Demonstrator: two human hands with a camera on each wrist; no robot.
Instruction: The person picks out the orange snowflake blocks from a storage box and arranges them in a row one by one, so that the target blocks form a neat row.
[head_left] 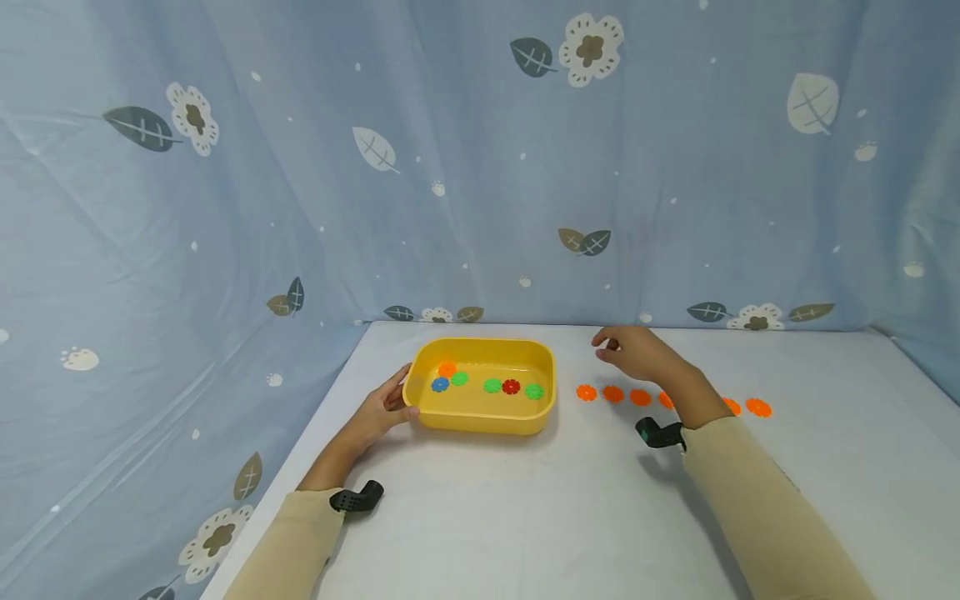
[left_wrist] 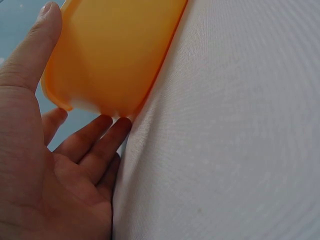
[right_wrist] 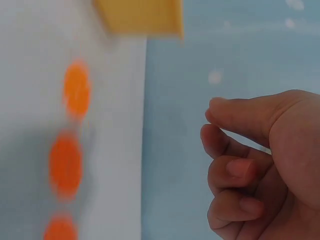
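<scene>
At the left end of a yellow plastic tray (head_left: 468,422), my left hand (head_left: 378,414) holds the corner. The left wrist view shows the thumb along one side of the tray and fingertips against its end. In the tray lie several small flower-shaped discs: orange, blue (head_left: 440,384), green (head_left: 492,386) and red (head_left: 511,387). My right hand (head_left: 637,352) is raised over the table, to the right of the tray. Its fingers curl loosely, the thumb tip is close to the index fingertip, and nothing shows between them.
A row of several orange flower discs (head_left: 613,393) runs rightward from the tray on the white table (head_left: 480,517); the right forearm hides part of it. Blue patterned cloth (head_left: 480,167) hangs behind and at the sides.
</scene>
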